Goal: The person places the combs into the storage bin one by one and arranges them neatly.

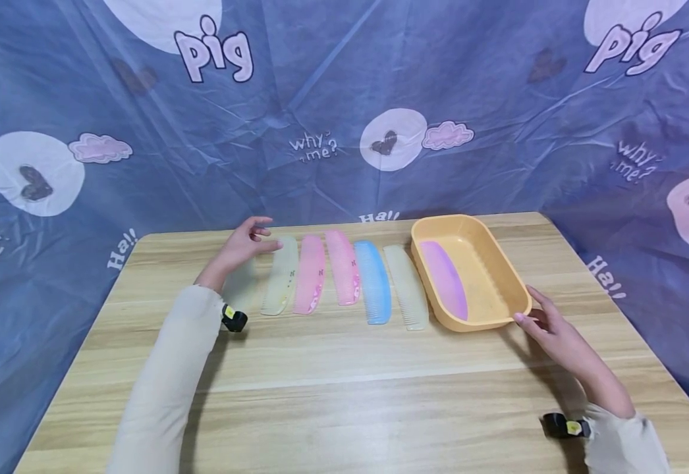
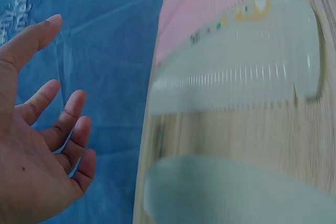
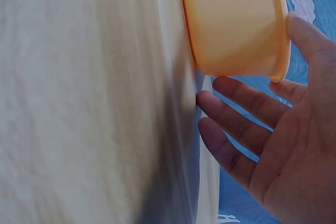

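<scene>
We have one curved purple plastic comb [image 1: 446,282] inside the orange plastic tray [image 1: 489,273]; pale-green combs [image 1: 411,289], pink combs [image 1: 309,276] and a blue comb [image 1: 374,283] lie left of it, not yet in; our left hand [image 1: 242,246], fingers loosely bent, holds nothing; our right hand [image 1: 562,337] grips its near-right corner.

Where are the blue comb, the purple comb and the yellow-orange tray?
Blue comb [image 1: 375,283]: head view, middle of its body.
Purple comb [image 1: 446,282]: head view, middle of its body.
Yellow-orange tray [image 1: 488,276]: head view, bare floor beside the purple comb.
</scene>
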The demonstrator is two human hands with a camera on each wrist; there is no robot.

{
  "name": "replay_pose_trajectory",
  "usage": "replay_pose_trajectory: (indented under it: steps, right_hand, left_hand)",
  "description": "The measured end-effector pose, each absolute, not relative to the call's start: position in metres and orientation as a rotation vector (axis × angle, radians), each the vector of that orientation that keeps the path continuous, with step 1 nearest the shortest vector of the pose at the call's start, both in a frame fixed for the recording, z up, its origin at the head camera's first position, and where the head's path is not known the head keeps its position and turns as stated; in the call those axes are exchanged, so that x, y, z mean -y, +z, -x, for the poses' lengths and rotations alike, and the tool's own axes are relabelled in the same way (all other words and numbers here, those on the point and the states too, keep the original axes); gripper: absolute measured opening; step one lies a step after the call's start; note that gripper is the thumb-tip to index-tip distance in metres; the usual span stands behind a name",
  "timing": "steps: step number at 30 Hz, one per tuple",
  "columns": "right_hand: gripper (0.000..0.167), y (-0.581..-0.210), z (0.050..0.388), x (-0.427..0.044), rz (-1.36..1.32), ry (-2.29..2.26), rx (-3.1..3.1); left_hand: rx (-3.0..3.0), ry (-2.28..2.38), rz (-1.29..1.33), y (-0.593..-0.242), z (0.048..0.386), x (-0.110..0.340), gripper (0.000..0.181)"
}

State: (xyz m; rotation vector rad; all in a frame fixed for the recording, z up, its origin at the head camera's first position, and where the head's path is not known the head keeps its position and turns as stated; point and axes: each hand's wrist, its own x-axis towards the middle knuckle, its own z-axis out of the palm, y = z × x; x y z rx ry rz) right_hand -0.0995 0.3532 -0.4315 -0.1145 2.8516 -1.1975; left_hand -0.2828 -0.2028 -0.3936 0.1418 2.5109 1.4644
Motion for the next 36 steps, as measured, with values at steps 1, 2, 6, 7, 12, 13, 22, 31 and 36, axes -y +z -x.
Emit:
replay_pose_trajectory:
  steps: [1, 2, 6, 7, 12, 13, 22, 31, 36]
  right_hand:
    - [0.069, -0.432, 0.099, -0.353, 0.114, -1.201, -2.849]
    - [0.069, -0.432, 0.099, -0.353, 0.114, -1.205, -2.846]
    - [0.069, -0.432, 0.098, -0.354, 0.113, -1.216, -2.835]
    - [0.069, -0.432, 0.097, -0.354, 0.112, -1.219, -2.832]
    - [0.068, -0.432, 0.097, -0.354, 0.123, -1.234, -2.834]
    - [0.068, -0.432, 0.097, -0.353, 0.128, -1.243, -2.834]
    - [0.067, -0.432, 0.098, -0.352, 0.159, -1.255, -2.841]
    - [0.066, -0.431, 0.101, -0.351, 0.181, -1.288, -2.829]
    - [0.066, -0.431, 0.101, -0.351, 0.180, -1.287, -2.826]
  left_hand:
    - [-2.513, 1.460, -0.141, -0.394, 0.283, 0.205, 0.073]
    - [-2.515, 1.453, -0.138, -0.395, 0.282, 0.208, 0.072]
    - [-2.522, 1.438, -0.132, -0.398, 0.281, 0.217, 0.074]
    - [-2.517, 1.442, -0.128, -0.399, 0.281, 0.219, 0.074]
    - [-2.500, 1.447, -0.100, -0.403, 0.280, 0.232, 0.079]
    - [-2.496, 1.449, -0.093, -0.404, 0.280, 0.235, 0.079]
    - [-2.487, 1.438, -0.018, -0.413, 0.285, 0.259, 0.078]
    - [-2.474, 1.455, 0.048, -0.428, 0.289, 0.272, 0.085]
    - [-2.466, 1.455, 0.069, -0.432, 0.289, 0.277, 0.083]
